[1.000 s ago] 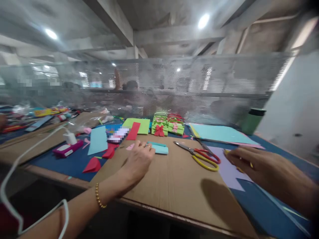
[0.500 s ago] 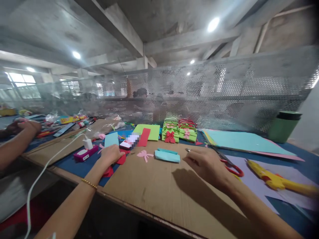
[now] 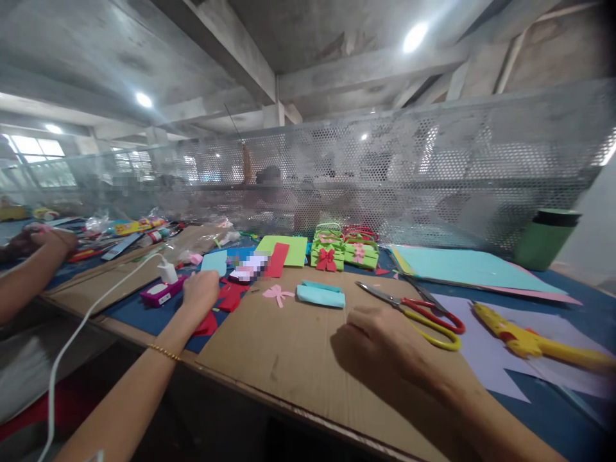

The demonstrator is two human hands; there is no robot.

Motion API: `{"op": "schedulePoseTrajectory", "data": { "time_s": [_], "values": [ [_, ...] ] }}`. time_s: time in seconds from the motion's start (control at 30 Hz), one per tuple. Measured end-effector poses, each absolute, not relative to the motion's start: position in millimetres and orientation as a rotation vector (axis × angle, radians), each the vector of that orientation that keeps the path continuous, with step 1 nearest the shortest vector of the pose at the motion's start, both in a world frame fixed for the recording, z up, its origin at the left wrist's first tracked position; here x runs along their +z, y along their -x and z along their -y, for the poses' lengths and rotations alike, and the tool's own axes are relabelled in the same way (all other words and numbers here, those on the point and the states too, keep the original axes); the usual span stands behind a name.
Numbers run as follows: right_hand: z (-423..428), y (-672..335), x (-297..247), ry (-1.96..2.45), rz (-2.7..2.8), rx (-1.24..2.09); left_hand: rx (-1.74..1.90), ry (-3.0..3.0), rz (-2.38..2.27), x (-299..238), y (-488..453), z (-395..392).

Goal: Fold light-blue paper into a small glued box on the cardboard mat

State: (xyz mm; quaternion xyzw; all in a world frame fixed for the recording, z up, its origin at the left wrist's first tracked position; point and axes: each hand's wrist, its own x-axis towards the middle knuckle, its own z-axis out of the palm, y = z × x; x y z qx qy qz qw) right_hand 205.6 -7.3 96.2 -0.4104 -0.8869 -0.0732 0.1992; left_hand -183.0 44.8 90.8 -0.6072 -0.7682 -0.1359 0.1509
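My left hand (image 3: 202,289) is closed beside the purple power socket (image 3: 163,293), its fingers turned away, so anything in them is hidden. Red paper pieces (image 3: 230,299) lie just right of it. Over the cardboard (image 3: 283,359) my right hand (image 3: 378,330) is curled, with nothing seen in it. A pair of scissors (image 3: 430,335) with red and yellow handles lies just beyond, apart from the fingers. Between the hands are a folded light-blue paper piece (image 3: 321,295) and a pink paper bow (image 3: 278,294).
Small green bags (image 3: 360,256) with bows stand at the back, near a phone (image 3: 249,267). Coloured sheets (image 3: 476,269), a yellow glue gun (image 3: 529,340) and a green bottle (image 3: 548,240) are on the right. A co-worker's hand (image 3: 55,239) works at far left. A white cable (image 3: 89,324) crosses left.
My left hand has moved left, off the red paper and towards the purple socket. My right hand has drawn back towards me, uncovering the scissors. The view has shifted slightly.
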Motion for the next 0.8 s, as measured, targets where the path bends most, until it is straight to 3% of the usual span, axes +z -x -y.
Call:
{"op": "schedulePoseTrajectory", "data": {
  "time_s": [0.2, 0.33, 0.43, 0.53, 0.67, 0.8],
  "values": [
    [1.1, -207.5, 104.3, 1.134, 2.33, -0.26, -0.566, 1.694, 1.901, 118.9, 139.2, -8.8],
    [10.6, -213.3, 126.5, 1.024, 2.193, -0.306, -1.088, 2.192, 1.129, 112.7, 72.4, 19.3],
    [29.3, -223.4, 137.7, 1.066, 2.277, -0.475, -1.224, 2.614, 0.748, 98.6, 35.4, 32.4],
    [47.5, -236.4, 126.5, 1.116, 2.508, -0.51, -1.298, 2.855, 0.891, 86.3, 23.7, 35.9],
    [62.8, -248.2, 94.7, 1.192, 2.419, -0.602, -1.125, 3.155, 1.23, 77.2, 37.0, 35.2],
    [71.4, -250.6, 81.5, 1.173, 2.447, -0.543, -1.014, 3.141, 1.224, 65.8, 51.2, 32.4]
  ]
}}
